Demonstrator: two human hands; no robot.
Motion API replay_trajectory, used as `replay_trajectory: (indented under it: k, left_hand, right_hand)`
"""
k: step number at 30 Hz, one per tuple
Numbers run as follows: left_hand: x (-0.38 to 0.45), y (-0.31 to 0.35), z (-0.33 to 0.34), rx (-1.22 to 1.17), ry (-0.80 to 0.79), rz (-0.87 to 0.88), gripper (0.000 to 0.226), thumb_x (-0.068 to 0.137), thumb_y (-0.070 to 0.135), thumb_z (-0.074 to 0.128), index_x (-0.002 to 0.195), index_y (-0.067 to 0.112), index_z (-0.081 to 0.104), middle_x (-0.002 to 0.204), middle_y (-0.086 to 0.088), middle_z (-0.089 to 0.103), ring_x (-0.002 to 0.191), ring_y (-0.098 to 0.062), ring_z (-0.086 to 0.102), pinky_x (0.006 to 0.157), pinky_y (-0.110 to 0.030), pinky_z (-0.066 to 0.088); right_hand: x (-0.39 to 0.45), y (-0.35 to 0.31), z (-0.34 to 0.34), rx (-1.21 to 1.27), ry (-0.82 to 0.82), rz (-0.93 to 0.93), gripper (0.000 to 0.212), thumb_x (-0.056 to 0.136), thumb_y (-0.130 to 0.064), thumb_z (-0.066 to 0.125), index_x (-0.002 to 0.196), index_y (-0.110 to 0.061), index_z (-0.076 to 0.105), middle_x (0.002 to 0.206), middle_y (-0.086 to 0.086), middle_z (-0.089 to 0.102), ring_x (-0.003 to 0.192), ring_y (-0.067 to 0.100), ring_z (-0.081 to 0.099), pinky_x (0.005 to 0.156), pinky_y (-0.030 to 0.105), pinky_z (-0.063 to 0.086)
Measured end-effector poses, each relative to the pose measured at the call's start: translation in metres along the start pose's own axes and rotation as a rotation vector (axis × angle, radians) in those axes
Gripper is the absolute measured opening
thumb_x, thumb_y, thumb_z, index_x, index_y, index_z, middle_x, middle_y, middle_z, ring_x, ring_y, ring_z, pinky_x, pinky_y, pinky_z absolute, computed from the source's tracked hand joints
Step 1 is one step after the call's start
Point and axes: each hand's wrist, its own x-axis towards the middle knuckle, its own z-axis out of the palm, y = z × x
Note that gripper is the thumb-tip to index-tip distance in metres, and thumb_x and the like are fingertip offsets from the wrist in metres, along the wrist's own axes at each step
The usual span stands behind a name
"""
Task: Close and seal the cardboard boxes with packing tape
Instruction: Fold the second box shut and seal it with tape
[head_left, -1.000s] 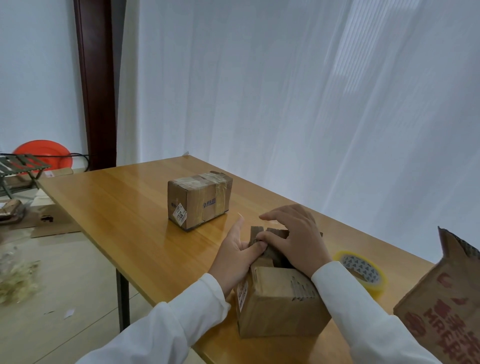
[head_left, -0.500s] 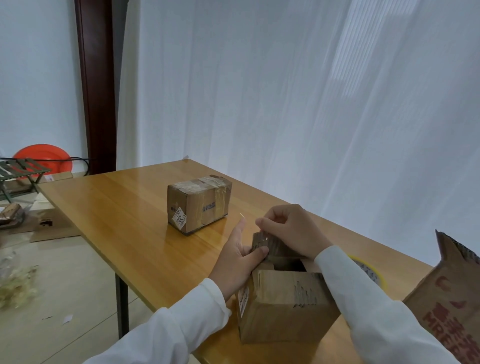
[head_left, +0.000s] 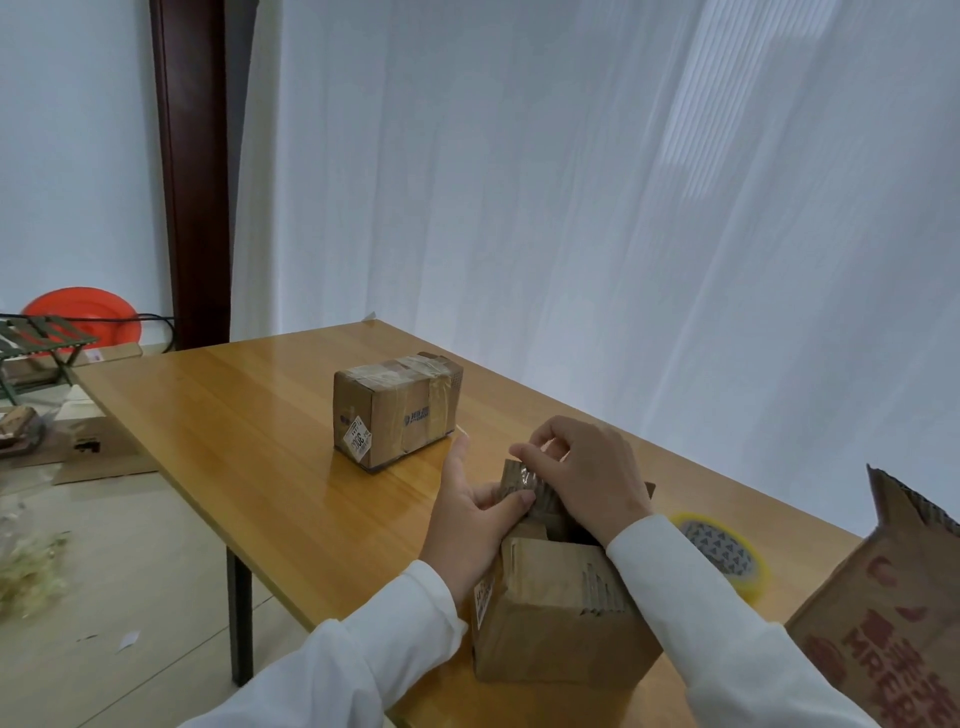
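Change: half a second before, the right hand (head_left: 592, 478) had pinched the far flap (head_left: 522, 480) upright; it stayed pinching that flap, thumb and fingers curled round its top edge, the flap leaning a little more toward the person. A second before, that hand had lain flat over the closed flaps. The left hand (head_left: 475, 512) kept its place at the box's left side.
Curtain (head_left: 597, 208): one, white, hung behind the tabletop.
Tabletop (head_left: 260, 431): one, wooden, carried all three boxes and the tape.
Boxes: three. The open box (head_left: 556, 618) sat at the near edge between the two sleeves, its long axis running away from the person, its mouth up. The sealed box (head_left: 397, 408) stood farther back and to the left, well apart, taped, long axis running left to right and slightly away. The printed box (head_left: 893, 629) was at the right edge, partly cut off, a torn flap standing up.
Tape roll (head_left: 722, 553): one, yellow, lying flat just right of the open box, partly hidden by the right sleeve.
Left hand: thumb spread outward, fingers curled against the lower part of the flap, holding it.
Red dish (head_left: 83, 317): one, on the floor at far left.
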Motion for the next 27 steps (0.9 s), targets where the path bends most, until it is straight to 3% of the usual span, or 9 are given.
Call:
replay_trajectory:
  k: [2,4,6,8,11,14,17,20,27]
  left_hand:
    - [0.000,-0.001,-0.001,0.028,0.009,-0.009,0.092,0.084,0.014,0.069,0.148,0.032,0.006,0.099,-0.009,0.072,0.089,-0.018,0.070,0.086,-0.040,0.055]
    - [-0.001,-0.002,-0.002,0.062,0.018,-0.009,0.090,0.084,0.020,0.070,0.148,0.033,0.008,0.107,-0.009,0.069,0.092,-0.018,0.070,0.087,-0.038,0.055]
    - [0.001,-0.004,-0.003,0.075,0.032,-0.015,0.090,0.083,0.023,0.070,0.148,0.033,0.009,0.111,-0.008,0.067,0.095,-0.018,0.069,0.089,-0.037,0.055]
    - [0.003,-0.005,-0.003,0.063,0.040,-0.023,0.090,0.083,0.024,0.070,0.149,0.032,0.009,0.111,-0.007,0.068,0.097,-0.019,0.068,0.091,-0.039,0.054]
    - [0.004,-0.005,-0.003,0.030,0.045,-0.023,0.093,0.082,0.024,0.071,0.149,0.033,0.007,0.108,-0.007,0.069,0.097,-0.018,0.068,0.091,-0.040,0.054]
    - [0.001,-0.004,0.000,-0.021,0.037,-0.015,0.097,0.079,0.026,0.073,0.149,0.033,0.007,0.101,-0.009,0.072,0.092,-0.017,0.070,0.083,-0.033,0.056]
    - [0.001,-0.006,0.001,-0.040,0.045,-0.011,0.096,0.080,0.019,0.073,0.149,0.033,0.007,0.098,-0.009,0.073,0.093,-0.020,0.069,0.084,-0.036,0.055]
    - [0.002,-0.008,0.000,-0.033,0.057,-0.015,0.094,0.082,0.015,0.072,0.148,0.034,0.008,0.099,-0.011,0.072,0.095,-0.021,0.069,0.086,-0.039,0.055]
    - [0.006,0.003,0.004,0.155,0.029,-0.012,0.101,0.083,0.021,0.071,0.149,0.032,-0.004,0.105,-0.005,0.068,0.098,-0.016,0.066,0.093,-0.040,0.052]
  right_hand:
    - [0.000,0.002,-0.004,0.030,0.059,0.085,0.048,0.073,-0.052,0.073,0.107,-0.033,0.044,0.074,-0.011,0.062,0.072,0.007,0.058,0.068,0.026,0.042]
    - [0.002,0.006,-0.011,0.102,0.133,0.115,0.049,0.074,-0.049,0.074,0.107,-0.031,0.045,0.079,-0.011,0.061,0.074,0.006,0.058,0.066,0.021,0.041]
    - [0.001,0.011,-0.016,0.161,0.237,-0.032,0.030,0.078,-0.036,0.076,0.095,-0.027,0.053,0.079,-0.013,0.060,0.073,0.002,0.059,0.064,0.009,0.039]
    - [-0.002,0.015,-0.018,0.143,0.279,-0.258,0.015,0.081,-0.033,0.073,0.081,-0.026,0.060,0.078,-0.015,0.059,0.076,0.002,0.056,0.070,0.007,0.040]
    - [-0.006,0.019,-0.013,-0.043,0.158,-0.440,0.025,0.081,-0.049,0.059,0.077,-0.027,0.069,0.084,-0.015,0.062,0.084,0.000,0.050,0.080,0.015,0.036]
    - [-0.006,0.021,-0.007,-0.115,0.065,-0.407,0.034,0.078,-0.057,0.055,0.085,-0.030,0.074,0.090,-0.015,0.065,0.093,0.007,0.052,0.086,0.024,0.034]
    - [-0.007,0.018,-0.005,-0.077,-0.025,-0.323,0.033,0.079,-0.055,0.054,0.087,-0.031,0.074,0.086,-0.017,0.067,0.088,0.007,0.056,0.084,0.030,0.042]
    - [-0.009,0.014,-0.005,0.050,-0.118,-0.181,0.007,0.083,-0.038,0.067,0.082,-0.035,0.072,0.077,-0.022,0.065,0.081,0.000,0.059,0.082,0.027,0.048]
    - [-0.010,0.012,-0.008,0.076,-0.127,-0.156,0.011,0.084,-0.033,0.068,0.074,-0.039,0.066,0.072,-0.019,0.066,0.077,-0.001,0.061,0.079,0.027,0.052]
